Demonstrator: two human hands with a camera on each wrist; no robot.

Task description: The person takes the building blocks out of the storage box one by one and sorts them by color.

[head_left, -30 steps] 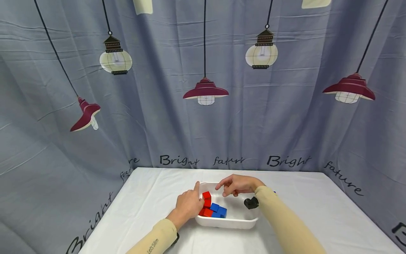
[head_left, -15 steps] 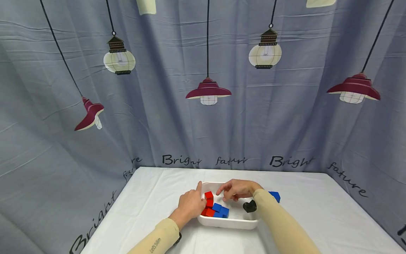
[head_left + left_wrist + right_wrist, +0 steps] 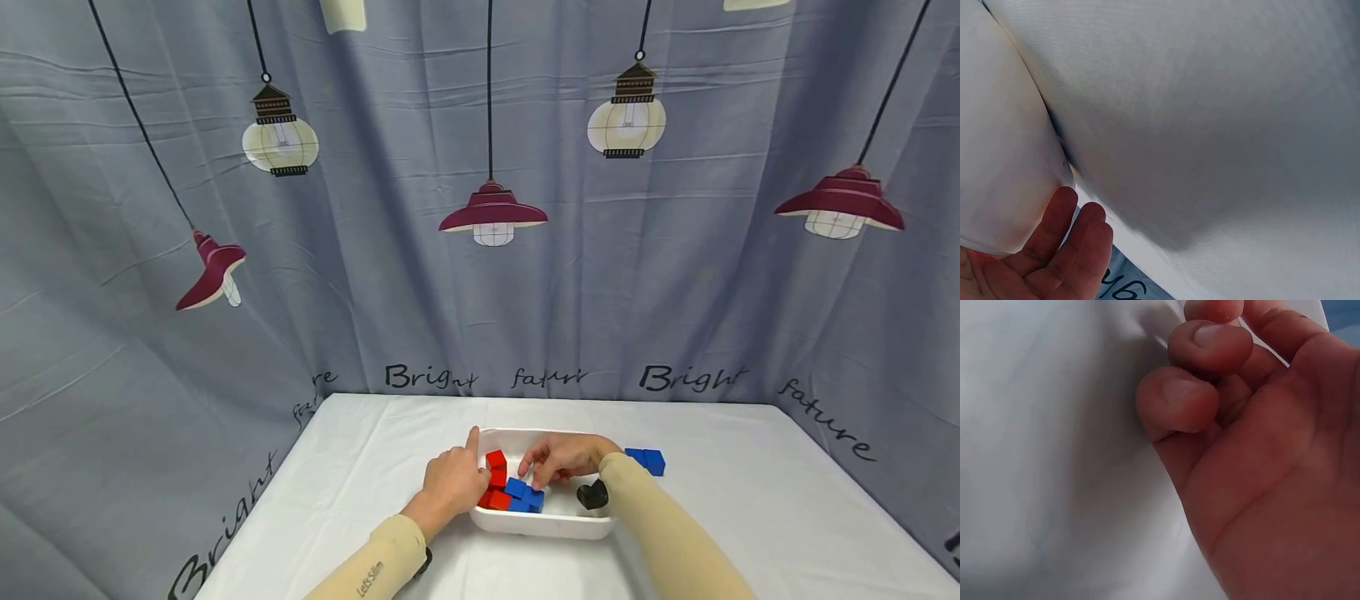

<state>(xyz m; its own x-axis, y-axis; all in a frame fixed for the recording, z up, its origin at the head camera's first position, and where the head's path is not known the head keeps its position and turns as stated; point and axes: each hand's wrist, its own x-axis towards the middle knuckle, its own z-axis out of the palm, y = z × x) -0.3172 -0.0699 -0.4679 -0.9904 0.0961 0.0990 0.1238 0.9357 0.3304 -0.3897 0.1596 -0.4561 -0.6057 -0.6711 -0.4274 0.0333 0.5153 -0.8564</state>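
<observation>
A white plastic tub (image 3: pixel 551 526) stands on the table, with red cubes (image 3: pixel 496 459) and blue cubes (image 3: pixel 516 487) grouped in its left part. My left hand (image 3: pixel 452 481) grips the tub's left wall. Its index finger lies along the rim, the thumb is inside near the red cubes, and other fingers touch the outer wall in the left wrist view. Inside the tub my right hand (image 3: pixel 566 457) is lowered beside the blue cubes, index finger and thumb apart with nothing seen between them. Its other fingers (image 3: pixel 1179 400) are bent in the right wrist view.
More blue cubes (image 3: pixel 653 462) lie on the white table cloth (image 3: pixel 712 500) to the right of the tub, partly behind the right sleeve (image 3: pixel 667 525). A black wrist device (image 3: pixel 593 495) shows beneath the right wrist. A grey-blue curtain (image 3: pixel 405 292) hangs behind the table.
My right hand has come down and nearer, close to the blue cubes in the tub. Blue cubes on the right have come out from behind the sleeve. The left hand keeps its grip.
</observation>
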